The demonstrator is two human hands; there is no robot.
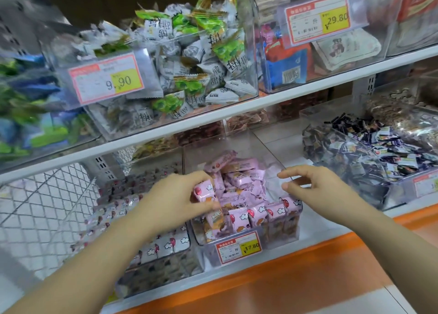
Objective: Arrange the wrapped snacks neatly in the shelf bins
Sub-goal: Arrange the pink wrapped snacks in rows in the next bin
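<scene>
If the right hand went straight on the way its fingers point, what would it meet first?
Probably the heap of pink snacks in the middle bin; the right hand points left at it, though the bin's clear side wall may come first.

The pink snack packets [239, 183] that my left hand [180, 201] grips are glossy, crinkled plastic film. Their bin [260, 152] is clear, smooth hard plastic. The price label [239, 247] on its front edge looks like matt paper. The wire mesh [47, 207] is white painted metal.

left hand [180, 195]: grips pink snack [204, 191]; right hand [315, 183]: loosely curled, hovering
</scene>
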